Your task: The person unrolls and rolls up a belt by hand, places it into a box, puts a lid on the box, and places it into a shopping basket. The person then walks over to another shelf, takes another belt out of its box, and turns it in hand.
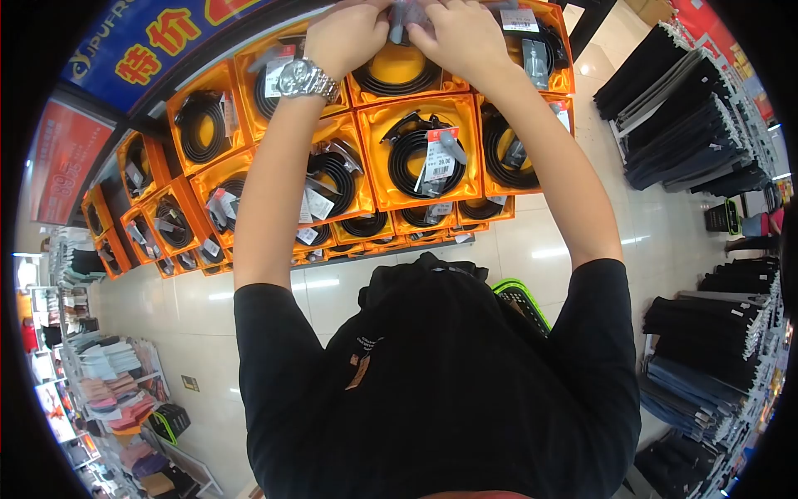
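Observation:
My left hand [347, 37], with a silver wristwatch [301, 78] at its wrist, reaches to the top edge of the view. My right hand [462, 41] is beside it, fingers bent inward. Between them is the buckle end [406, 18] of a coiled black belt, wrapped in clear plastic; both hands close on it. The rest of this belt [399, 86] lies in an orange satin-lined box. Just below, another coiled belt [405, 158] carries a white and red price tag [439, 155]. Some fingertips are hidden or cut off.
Several boxed belts stand in tiers on the display, under a blue sign [141, 50]. Trousers hang on racks [682, 125] at right; folded clothes [116, 374] lie at left. A green-rimmed black basket [524, 303] is by my body, another [169, 422] at lower left.

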Motion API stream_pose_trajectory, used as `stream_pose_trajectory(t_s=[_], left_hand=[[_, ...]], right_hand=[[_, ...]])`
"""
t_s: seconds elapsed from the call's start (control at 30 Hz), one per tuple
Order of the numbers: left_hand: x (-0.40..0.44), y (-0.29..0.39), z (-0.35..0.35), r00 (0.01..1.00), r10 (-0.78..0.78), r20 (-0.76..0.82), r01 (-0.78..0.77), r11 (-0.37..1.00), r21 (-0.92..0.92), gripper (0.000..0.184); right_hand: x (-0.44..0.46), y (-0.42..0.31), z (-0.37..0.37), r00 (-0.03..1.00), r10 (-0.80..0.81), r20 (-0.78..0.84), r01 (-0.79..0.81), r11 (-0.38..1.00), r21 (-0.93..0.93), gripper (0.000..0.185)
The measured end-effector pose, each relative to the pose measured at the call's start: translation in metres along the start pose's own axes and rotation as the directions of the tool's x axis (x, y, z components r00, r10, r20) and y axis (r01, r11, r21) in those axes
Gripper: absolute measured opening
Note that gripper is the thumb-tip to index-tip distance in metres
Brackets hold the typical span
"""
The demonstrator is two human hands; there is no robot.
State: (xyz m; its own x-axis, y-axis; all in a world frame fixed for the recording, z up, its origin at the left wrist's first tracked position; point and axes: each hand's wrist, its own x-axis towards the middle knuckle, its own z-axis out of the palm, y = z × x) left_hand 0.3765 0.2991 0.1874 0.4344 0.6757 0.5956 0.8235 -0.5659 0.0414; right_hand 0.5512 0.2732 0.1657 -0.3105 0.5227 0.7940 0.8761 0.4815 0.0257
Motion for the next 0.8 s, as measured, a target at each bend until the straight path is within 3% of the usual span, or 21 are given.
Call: stream_pose_trajectory(t_s=[0.1,0.17,0.23,0.27,0.4,0.5,0.63,0.73,0.8], left_hand=[[-0.008,-0.013,0.003,0.999,0.039,-0.018,-0.039,0.999,-0.007,0.036],[-0.014,-0.027,0.014,0.981,0.101,-0.166,-0.111,0.993,-0.051,0.027],[-0.021,-0.020,0.004,0.981,0.077,-0.179,-0.105,0.983,-0.153,0.022],[-0.025,-0.018,0.000,0.985,0.086,-0.152,-0.112,0.978,-0.175,0.023],[-0.037,-0.015,-0.002,0.994,0.043,-0.097,-0.060,0.982,-0.180,0.018],[-0.044,-0.019,0.002,0.988,0.061,-0.140,-0.085,0.981,-0.173,0.017],[-0.051,-0.017,-0.001,0.989,0.008,-0.146,-0.038,0.978,-0.203,0.015],[-0.054,-0.012,-0.004,0.995,-0.032,-0.097,0.007,0.969,-0.248,0.015],[-0.054,-0.011,-0.002,0.998,-0.042,-0.042,0.030,0.966,-0.255,0.016]], right_hand=[[-0.001,0.002,0.004,0.996,-0.028,-0.084,0.029,0.999,0.018,0.039],[0.000,0.005,0.004,0.994,-0.038,-0.104,0.040,0.999,0.016,0.038],[0.001,0.006,0.001,0.996,0.069,0.053,-0.074,0.992,0.100,0.034],[0.004,0.007,-0.002,1.000,0.004,-0.024,0.001,0.983,0.183,0.027],[0.003,0.013,0.018,0.995,-0.068,-0.072,0.091,0.917,0.389,0.010],[0.005,0.004,0.018,0.964,-0.228,-0.137,0.262,0.900,0.348,0.011],[-0.006,-0.008,0.005,0.980,-0.197,0.015,0.179,0.915,0.362,0.012],[-0.011,-0.013,0.004,0.976,-0.092,0.198,0.020,0.941,0.339,0.013],[-0.013,-0.015,0.006,0.974,-0.110,0.198,0.043,0.947,0.317,0.013]])
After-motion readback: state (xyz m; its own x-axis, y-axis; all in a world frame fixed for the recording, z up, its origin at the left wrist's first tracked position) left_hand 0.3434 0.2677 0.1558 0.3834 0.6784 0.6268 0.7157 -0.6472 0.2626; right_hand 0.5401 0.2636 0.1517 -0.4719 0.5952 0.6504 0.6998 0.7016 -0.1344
